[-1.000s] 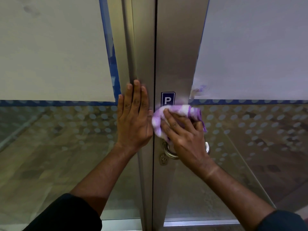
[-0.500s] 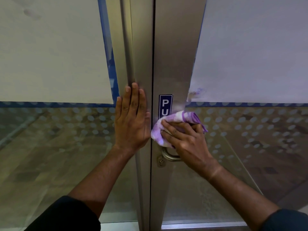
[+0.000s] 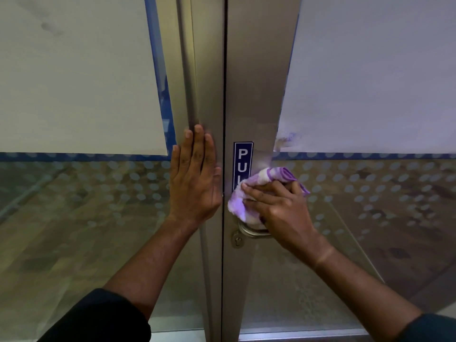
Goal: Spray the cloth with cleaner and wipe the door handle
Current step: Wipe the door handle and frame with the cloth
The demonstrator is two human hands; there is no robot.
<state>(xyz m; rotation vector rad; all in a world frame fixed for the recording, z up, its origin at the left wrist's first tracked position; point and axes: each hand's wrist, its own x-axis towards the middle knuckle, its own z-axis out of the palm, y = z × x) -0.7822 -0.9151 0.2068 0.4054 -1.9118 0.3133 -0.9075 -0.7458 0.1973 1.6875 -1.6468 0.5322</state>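
My right hand [image 3: 281, 211] presses a bunched purple-and-white cloth [image 3: 249, 191] against the metal frame of the right door, over the upper part of the silver door handle [image 3: 249, 232]. Only the handle's lower curve shows beneath the cloth, with a round keyhole [image 3: 237, 240] just below it. The fingers are curled over the cloth. My left hand [image 3: 195, 176] lies flat, fingers straight, on the metal frame of the left door beside the centre gap. No spray bottle is in view.
A blue sign [image 3: 243, 164] reading "PU" is stuck on the right frame, its lower part covered by the cloth. Both doors are glass with frosted upper panels [image 3: 370, 77], a blue stripe and a dotted band. A floor shows through the lower glass.
My right hand and the cloth have slid down the frame toward the handle, uncovering more of the blue sign. My left hand stays flat on the left frame.
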